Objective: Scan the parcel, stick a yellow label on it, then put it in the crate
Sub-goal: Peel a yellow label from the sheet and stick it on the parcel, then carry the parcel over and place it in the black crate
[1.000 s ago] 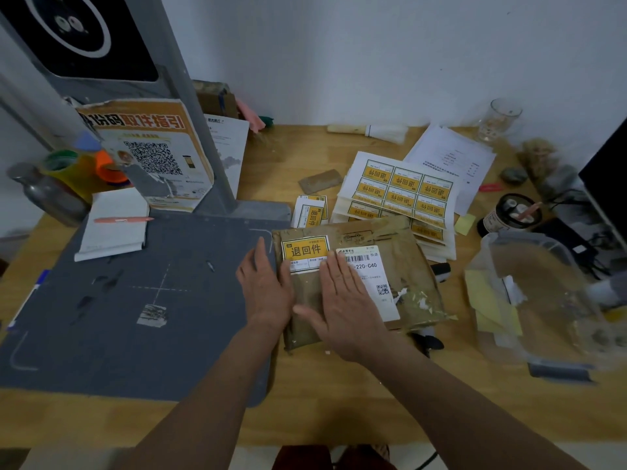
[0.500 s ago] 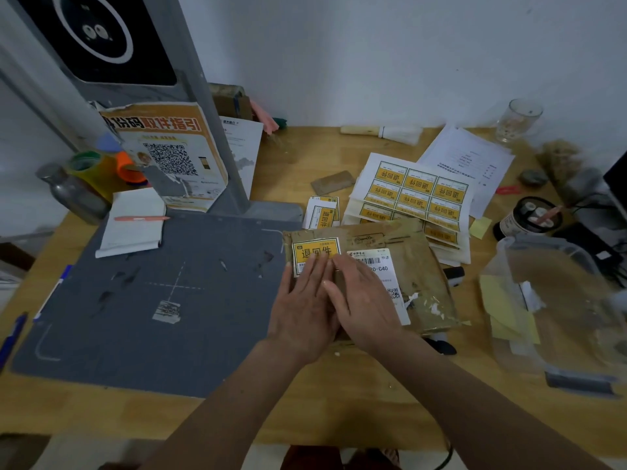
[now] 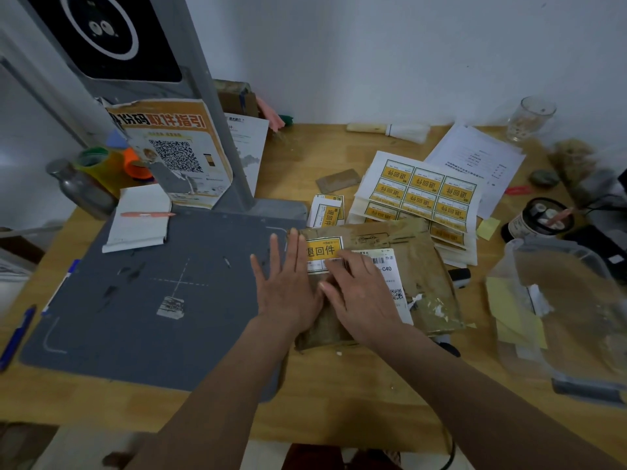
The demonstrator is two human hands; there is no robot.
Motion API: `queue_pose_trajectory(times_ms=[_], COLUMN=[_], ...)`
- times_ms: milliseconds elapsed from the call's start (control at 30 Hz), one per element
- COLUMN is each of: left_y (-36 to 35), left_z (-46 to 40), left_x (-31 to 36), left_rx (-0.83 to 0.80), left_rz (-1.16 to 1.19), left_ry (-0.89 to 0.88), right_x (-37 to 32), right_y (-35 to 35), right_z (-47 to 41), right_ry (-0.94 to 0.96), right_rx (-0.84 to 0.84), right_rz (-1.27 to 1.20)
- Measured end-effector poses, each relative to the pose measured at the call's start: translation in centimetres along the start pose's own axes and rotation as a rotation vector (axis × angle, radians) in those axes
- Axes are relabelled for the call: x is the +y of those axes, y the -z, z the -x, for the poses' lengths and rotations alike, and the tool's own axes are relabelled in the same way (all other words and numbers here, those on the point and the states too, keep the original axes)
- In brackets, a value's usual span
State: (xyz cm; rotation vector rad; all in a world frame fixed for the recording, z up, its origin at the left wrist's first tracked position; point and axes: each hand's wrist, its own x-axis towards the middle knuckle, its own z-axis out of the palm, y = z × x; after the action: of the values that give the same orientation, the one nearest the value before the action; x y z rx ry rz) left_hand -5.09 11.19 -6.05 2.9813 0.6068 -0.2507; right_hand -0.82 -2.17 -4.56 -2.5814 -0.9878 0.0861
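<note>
One parcel [image 3: 403, 262] bears one yellow label [image 3: 324, 250], pressed by two flat, open hands: left [image 3: 288, 293], right [image 3: 364, 295].

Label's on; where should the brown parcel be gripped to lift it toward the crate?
Probably the parcel's right edge, coming in from the right: it lies flat and thin, its left end rides up on the grey scanner mat, and both hands rest flat on the left half by the yellow label. Slide fingers under, thumb on top.

Label sheets [image 3: 420, 191] crowd behind; grey mat [image 3: 152, 300] lies open leftward.
</note>
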Motion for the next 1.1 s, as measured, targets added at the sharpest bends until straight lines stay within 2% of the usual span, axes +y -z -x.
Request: queue_pose_trajectory(times_ms=[233,333,433,500,567,667,767,833,933,1000,1100], left_y=[-1.3,-0.7,0.1,0.6,1.2,2.0,1.8,1.6,1.7,2.3,4.3], left_z=[4.0,5.2,5.2,4.3,2.9,0.5,-0.4,-0.2,0.1,0.3,0.7], left_x=[0.6,1.3,2.2,2.4,2.2,1.8,2.3,2.9,3.2,3.0,2.7], left_rx=[0.013,0.082,0.255,0.326,0.272,0.042,-0.127,-0.131,-0.109,-0.091,0.038], left_rz=[-0.009,-0.022,0.197,0.368,0.564,0.916,0.954,0.927,0.897,0.876,0.859], left_ry=[-0.026,-0.01,0.072,0.171,0.319,0.586,0.665,0.662,0.681,0.674,0.662], right_x=[0.2,0.5,1.3,2.2,3.4,5.9,7.9,8.4,8.9,8.9,8.5], right_y=[0.1,0.5,1.2,1.9,2.7,3.7,4.1,4.3,5.0,5.7,7.3], right_z=[0.3,0.9,0.9,0.4,-0.2,-0.4,0.0,0.2,0.2,0.1,0.1], right_ry=[0.029,0.065,0.045,-0.069,-0.273,-0.583,-0.759,-0.816,-0.839,-0.816,-0.749], right_rx=[-0.028,0.018,0.095,0.186,0.193,0.169,0.102,0.04,0.034,0.061,0.16], right_rz=[0.047,0.086,0.082,0.029,-0.004,-0.151,-0.353,-0.397,-0.449,-0.486,-0.567])
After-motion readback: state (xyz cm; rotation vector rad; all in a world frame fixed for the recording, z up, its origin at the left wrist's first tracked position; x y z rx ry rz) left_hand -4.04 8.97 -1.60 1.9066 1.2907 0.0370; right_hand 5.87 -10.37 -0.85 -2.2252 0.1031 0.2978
